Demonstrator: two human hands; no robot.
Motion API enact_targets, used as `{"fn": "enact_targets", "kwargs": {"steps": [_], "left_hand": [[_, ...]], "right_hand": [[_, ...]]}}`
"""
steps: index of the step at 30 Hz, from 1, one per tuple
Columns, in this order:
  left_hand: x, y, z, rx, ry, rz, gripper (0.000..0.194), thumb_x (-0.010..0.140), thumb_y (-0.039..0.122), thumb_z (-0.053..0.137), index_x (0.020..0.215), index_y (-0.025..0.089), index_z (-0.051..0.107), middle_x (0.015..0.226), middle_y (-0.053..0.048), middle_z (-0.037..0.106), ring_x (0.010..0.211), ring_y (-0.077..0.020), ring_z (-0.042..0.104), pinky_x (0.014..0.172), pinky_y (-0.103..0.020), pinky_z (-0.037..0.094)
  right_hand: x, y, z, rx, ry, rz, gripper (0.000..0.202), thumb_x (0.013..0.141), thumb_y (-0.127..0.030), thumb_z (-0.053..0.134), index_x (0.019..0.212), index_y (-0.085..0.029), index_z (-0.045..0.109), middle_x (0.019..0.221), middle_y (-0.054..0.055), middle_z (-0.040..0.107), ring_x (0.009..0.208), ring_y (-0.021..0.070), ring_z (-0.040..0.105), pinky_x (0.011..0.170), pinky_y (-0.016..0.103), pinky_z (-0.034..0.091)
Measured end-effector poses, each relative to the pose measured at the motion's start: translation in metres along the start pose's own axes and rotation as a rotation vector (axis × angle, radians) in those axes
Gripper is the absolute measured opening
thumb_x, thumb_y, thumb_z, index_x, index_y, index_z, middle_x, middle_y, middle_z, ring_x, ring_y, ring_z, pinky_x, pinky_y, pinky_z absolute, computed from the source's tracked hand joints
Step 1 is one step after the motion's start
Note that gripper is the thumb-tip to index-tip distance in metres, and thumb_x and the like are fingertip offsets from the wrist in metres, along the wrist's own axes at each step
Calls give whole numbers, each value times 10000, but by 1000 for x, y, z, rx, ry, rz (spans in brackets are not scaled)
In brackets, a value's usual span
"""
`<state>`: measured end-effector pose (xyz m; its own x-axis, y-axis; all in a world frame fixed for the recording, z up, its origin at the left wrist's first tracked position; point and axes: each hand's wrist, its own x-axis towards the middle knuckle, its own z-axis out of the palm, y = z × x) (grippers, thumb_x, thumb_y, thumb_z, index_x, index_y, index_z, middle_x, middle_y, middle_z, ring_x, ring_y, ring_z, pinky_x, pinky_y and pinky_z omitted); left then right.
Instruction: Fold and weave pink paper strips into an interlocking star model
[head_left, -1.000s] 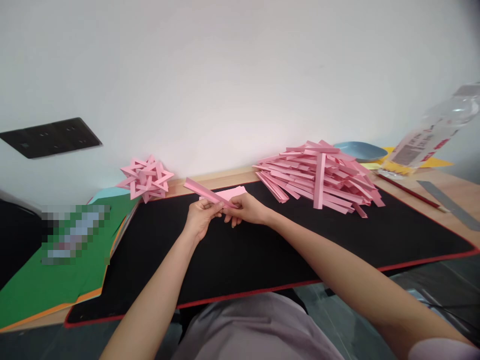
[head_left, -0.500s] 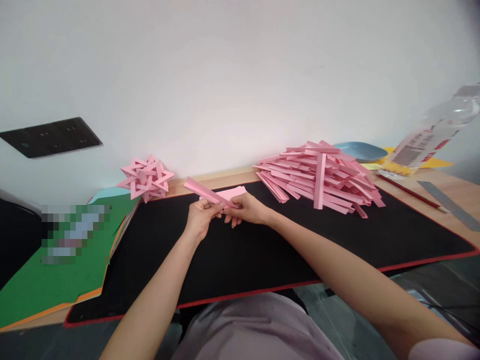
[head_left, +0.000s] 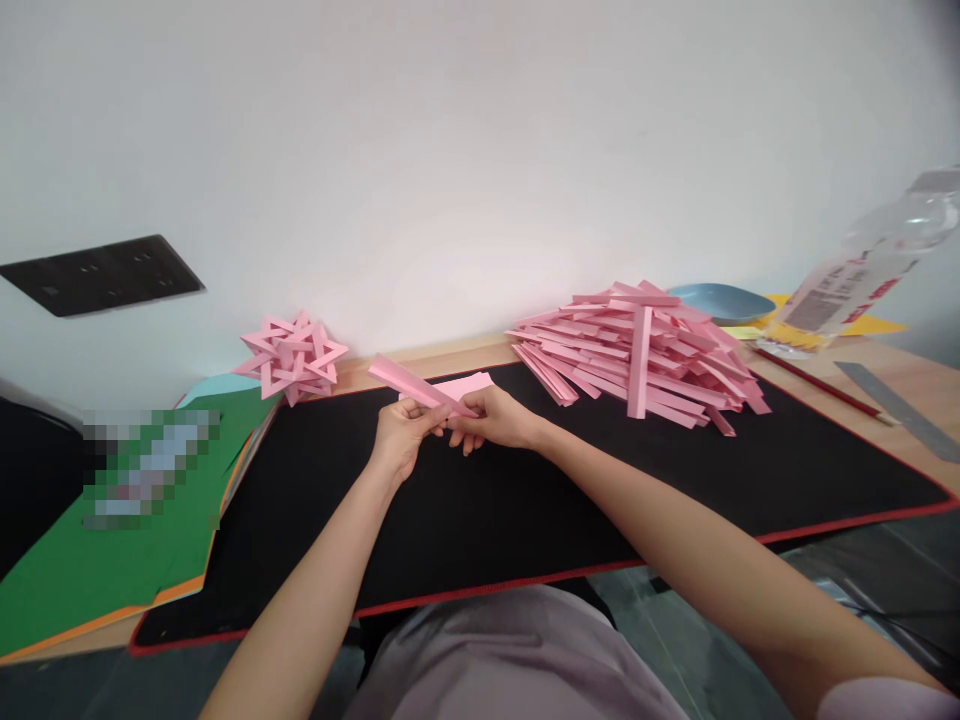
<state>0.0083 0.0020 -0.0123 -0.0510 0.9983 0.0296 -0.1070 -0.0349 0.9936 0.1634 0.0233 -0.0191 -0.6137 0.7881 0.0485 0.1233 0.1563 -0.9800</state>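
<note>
A folded pink paper strip (head_left: 405,382) slants between my two hands above the black mat. My left hand (head_left: 401,435) pinches it near its middle, with the strip's far end pointing up and left. At its right end my right hand (head_left: 495,415) grips the same strip between thumb and fingers, close beside the left fingertips. More flat pink paper (head_left: 469,383) shows just behind the hands. To the right lies a large heap of folded pink strips (head_left: 652,345), and a pink star-shaped paper model (head_left: 294,357) sits at the left.
Green and orange paper sheets (head_left: 176,540) lie left of the black mat (head_left: 480,530). Behind and right of the heap are a blue dish (head_left: 724,302), a clear bottle (head_left: 862,275), a dark red pencil (head_left: 821,385) and a ruler (head_left: 900,412). A wall stands behind.
</note>
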Motion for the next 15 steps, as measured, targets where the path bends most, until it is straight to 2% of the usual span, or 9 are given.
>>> {"fn": "enact_targets", "kwargs": {"steps": [8, 15], "left_hand": [[2, -5, -2, 29, -3, 38, 269, 520, 249, 785, 698, 89, 664, 624, -53, 641, 495, -97, 510, 485, -239, 384], [2, -6, -2, 93, 19, 120, 239, 529, 276, 776, 596, 103, 625, 493, -9, 557, 449, -89, 473, 434, -224, 347]], "right_hand": [[-1, -1, -1, 14, -9, 12, 214, 796, -296, 580, 742, -92, 548, 690, 65, 677, 510, 81, 618, 466, 163, 474], [-1, -2, -1, 17, -22, -19, 271, 792, -329, 567, 858, -68, 602, 691, 64, 676, 524, 90, 623, 490, 181, 490]]}}
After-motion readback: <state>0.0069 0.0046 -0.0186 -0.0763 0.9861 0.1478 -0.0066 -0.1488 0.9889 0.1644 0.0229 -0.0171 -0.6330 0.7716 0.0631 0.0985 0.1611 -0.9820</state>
